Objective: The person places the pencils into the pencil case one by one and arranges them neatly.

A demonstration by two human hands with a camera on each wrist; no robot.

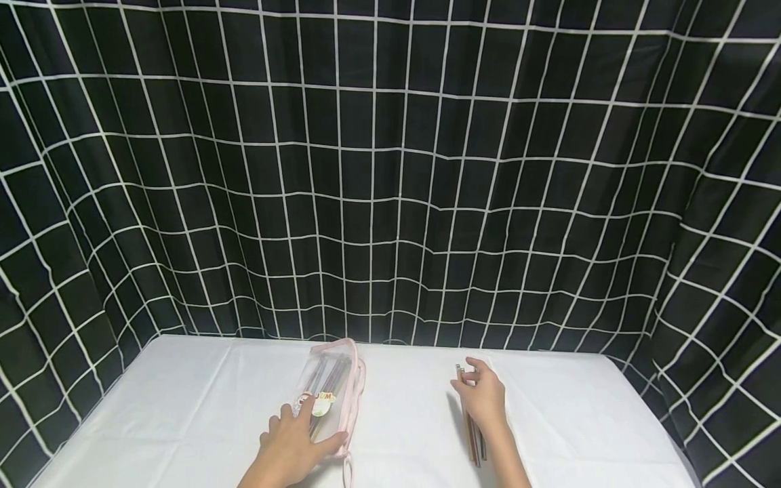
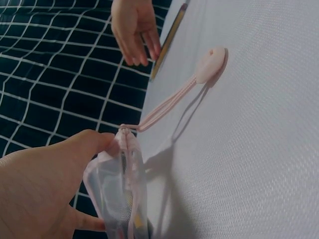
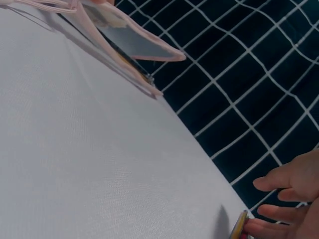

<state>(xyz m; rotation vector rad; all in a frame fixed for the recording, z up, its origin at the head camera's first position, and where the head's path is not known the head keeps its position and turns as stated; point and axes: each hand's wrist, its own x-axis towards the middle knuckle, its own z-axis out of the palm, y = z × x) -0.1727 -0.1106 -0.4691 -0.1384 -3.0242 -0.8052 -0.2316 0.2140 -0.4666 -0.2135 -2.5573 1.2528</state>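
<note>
On the left of the white table lies a clear mesh pencil case [image 1: 348, 407] with pink trim, slender sticks inside and a colourful label. My left hand [image 1: 289, 444] holds it, the index finger on the label and the thumb at the zipper's near end. From that end a pink cord with a pull tab [image 2: 212, 64] reaches over the cloth. Several slim pencils [image 1: 474, 444] lie together on the right, partly hidden under my right hand [image 1: 485, 396]. Its fingers [image 3: 274, 214] are loosely spread, with the fingertips right beside the pencil ends.
A white cloth [image 1: 403, 407] covers the table. Behind it and along both sides hangs a black curtain [image 1: 390, 203] with a white grid, meeting the table's back edge.
</note>
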